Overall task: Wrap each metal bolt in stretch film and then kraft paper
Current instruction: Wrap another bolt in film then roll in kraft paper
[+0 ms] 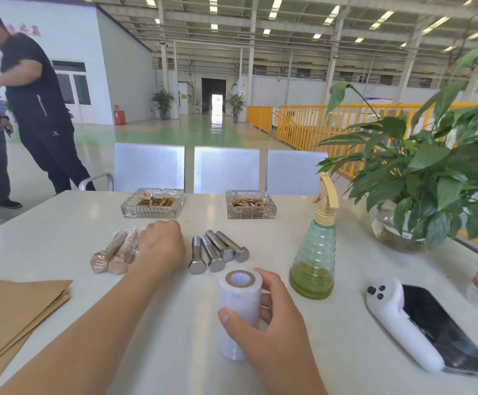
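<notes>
Hands at a table of bolts, film and paper

Kraft paper sheets [15,312] lie left of the left hand [160,246], whose curled fingers rest beside two wrapped bolts [115,252]; I cannot tell whether it holds anything. Four bare bolts [217,252] lie just to its right. The right hand [272,323] grips the upright stretch film roll [239,312]. No writing is legible.

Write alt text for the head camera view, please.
At a white table, the right hand grips an upright white roll of stretch film while the left hand rests between two brown wrapped bolts and four bare grey metal bolts. Brown kraft paper sheets lie at left.
</notes>
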